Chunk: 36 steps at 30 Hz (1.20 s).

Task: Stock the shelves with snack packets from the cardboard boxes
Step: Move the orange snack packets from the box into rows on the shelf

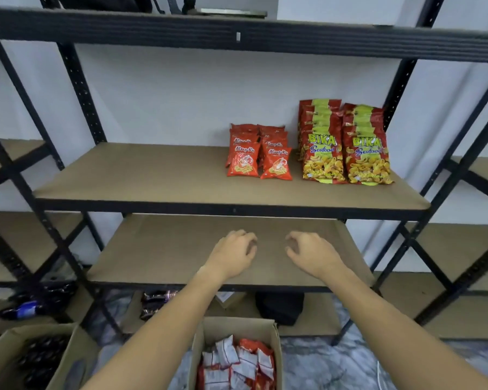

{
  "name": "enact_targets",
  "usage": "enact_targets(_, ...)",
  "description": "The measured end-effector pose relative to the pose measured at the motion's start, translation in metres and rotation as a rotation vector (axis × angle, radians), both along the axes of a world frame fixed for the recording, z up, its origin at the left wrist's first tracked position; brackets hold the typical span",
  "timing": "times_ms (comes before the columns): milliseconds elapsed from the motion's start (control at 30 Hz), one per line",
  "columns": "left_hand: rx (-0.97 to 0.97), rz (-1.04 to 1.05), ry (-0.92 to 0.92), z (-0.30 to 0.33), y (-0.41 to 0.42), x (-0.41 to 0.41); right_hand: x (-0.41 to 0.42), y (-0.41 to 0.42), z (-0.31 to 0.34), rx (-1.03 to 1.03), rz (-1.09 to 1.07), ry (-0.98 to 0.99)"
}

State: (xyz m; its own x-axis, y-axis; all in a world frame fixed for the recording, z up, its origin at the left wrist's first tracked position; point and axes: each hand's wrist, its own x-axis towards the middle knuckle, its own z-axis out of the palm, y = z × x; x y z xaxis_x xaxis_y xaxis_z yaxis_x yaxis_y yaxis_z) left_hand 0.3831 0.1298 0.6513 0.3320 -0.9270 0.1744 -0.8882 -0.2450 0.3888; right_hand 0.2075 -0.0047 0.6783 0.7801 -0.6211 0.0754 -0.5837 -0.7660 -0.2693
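Note:
On the middle shelf board [141, 178], two rows of small red snack packets [258, 154] stand beside two rows of larger red-and-yellow seafood packets [345, 150] at the right. My left hand [234, 254] and my right hand [312, 253] hover side by side over the lower shelf board [158, 249], fingers curled loosely and apart, holding nothing. Below my arms an open cardboard box [234, 327] holds several red and white packets [237, 361].
A second cardboard box [68, 356] with dark packets sits at the bottom left. Dark wrapped items [155, 302] and a black bag [279, 308] lie on the bottom shelf. Black metal uprights [79, 88] and cross braces frame the shelves. More shelving stands left and right.

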Motion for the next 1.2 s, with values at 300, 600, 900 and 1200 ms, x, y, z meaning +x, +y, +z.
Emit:
enact_targets(300,0.121,-0.008,0.040,-0.031,0.047,-0.066,-0.067,0.041,-0.041,0.134,-0.034,0.077)
enact_targets(600,0.272,0.046,0.006,-0.061,0.097,-0.076,-0.072,0.084,-0.086,0.279,-0.021,0.026)
enact_targets(900,0.490,-0.042,0.020,-0.114,0.111,-0.054,-0.067,0.105,-0.164,0.460,-0.168,-0.028)
enact_targets(1200,0.660,-0.132,0.218,-0.244,0.101,0.011,-0.031,0.117,-0.291,0.617,-0.394,0.105)
